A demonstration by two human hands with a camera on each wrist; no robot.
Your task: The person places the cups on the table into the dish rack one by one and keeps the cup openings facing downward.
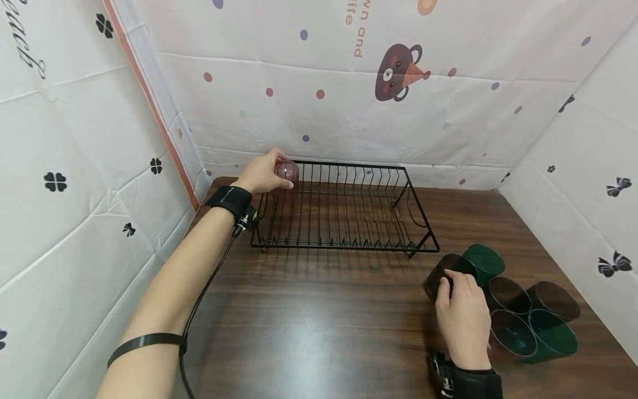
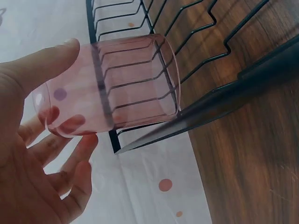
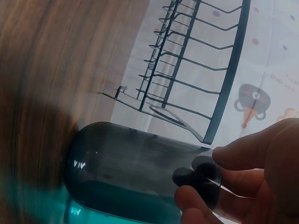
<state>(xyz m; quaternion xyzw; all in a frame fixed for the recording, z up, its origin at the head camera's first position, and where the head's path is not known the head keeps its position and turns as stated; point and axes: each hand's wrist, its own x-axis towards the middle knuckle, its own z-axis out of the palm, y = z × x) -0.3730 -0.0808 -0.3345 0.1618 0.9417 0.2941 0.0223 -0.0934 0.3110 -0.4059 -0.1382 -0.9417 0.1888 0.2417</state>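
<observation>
We see a dark wood-grain tabletop point(image 1: 319, 327) set between white printed cloth walls. A black wire dish rack point(image 1: 344, 208) stands on it toward the back left. At the right front, a cluster of tumblers point(image 1: 518, 310), some dark smoky, some green, lies on the wood, touching one another.

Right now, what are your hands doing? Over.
Left hand holds pink cup at dish rack far corner. Right hand grips dark cup. Nothing blocking.
</observation>
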